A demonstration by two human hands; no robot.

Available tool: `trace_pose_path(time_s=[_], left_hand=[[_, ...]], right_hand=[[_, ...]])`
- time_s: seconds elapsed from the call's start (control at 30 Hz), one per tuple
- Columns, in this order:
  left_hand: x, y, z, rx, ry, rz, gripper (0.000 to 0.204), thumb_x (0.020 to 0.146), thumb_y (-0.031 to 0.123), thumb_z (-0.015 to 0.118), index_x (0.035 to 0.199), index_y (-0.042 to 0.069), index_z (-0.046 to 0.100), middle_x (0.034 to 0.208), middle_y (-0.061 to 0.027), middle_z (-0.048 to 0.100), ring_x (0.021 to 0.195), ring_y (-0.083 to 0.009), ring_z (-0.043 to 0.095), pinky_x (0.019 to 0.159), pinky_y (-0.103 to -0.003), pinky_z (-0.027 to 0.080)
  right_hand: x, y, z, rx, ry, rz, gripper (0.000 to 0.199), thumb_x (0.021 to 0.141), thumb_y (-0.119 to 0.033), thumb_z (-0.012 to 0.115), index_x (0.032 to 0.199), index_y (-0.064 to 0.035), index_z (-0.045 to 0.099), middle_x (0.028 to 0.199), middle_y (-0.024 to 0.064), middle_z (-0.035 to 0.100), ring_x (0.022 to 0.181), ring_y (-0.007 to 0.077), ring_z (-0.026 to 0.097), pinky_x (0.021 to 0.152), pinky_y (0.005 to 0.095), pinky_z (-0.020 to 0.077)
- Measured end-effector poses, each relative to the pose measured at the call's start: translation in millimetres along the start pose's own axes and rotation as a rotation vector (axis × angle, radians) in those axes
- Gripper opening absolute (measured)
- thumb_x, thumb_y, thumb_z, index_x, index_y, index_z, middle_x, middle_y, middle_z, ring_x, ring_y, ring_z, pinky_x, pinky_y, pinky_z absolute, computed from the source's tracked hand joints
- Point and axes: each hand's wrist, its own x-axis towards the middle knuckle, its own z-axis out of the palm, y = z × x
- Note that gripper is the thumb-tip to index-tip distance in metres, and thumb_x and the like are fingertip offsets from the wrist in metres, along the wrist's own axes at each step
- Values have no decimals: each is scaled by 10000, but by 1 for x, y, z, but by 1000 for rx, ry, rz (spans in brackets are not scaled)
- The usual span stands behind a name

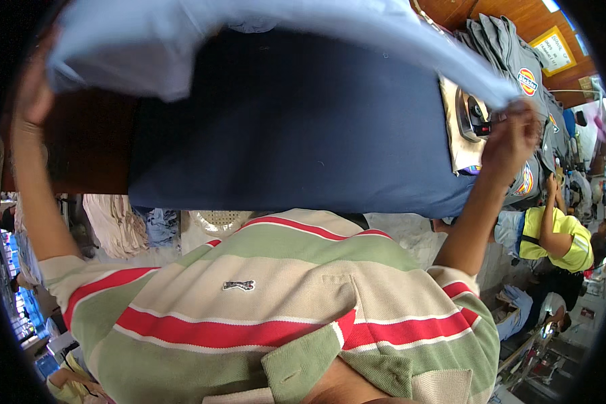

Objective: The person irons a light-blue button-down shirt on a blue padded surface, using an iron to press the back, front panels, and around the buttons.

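Two hands' fingers pinching a light blue cloth [262, 34] over navy padded table [283, 128], iron [471, 114], crowded workshop.

Both arms reach up and wide apart. The left hand [32, 91] is raised at the far left, the right hand [513, 135] closed in a pinching grip.
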Motion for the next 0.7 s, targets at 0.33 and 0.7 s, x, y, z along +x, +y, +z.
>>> trace_pose_path(time_s=[0.33, 0.7], left_hand=[[-101, -311, 37, 216, -107, -772, 408, 900, 372, 494, 1139, 53, 579, 1080, -123, 629, 964, -245, 611, 875, -368, 459], [-207, -346, 57, 1285, 109, 131, 266, 824, 288, 562, 1006, 94, 561, 1047, -82, 584, 913, -249, 590, 817, -382, 442]], right_hand=[[-173, 116, -64, -1174, 25, 523, 433, 812, -333, 618, 1096, -13, 553, 989, 134, 566, 837, 235, 553, 735, 366, 452], [-174, 147, -92, -336, 94, 771, 181, 803, -182, 637, 913, -66, 552, 764, 52, 594, 630, 158, 569, 533, 295, 454]])
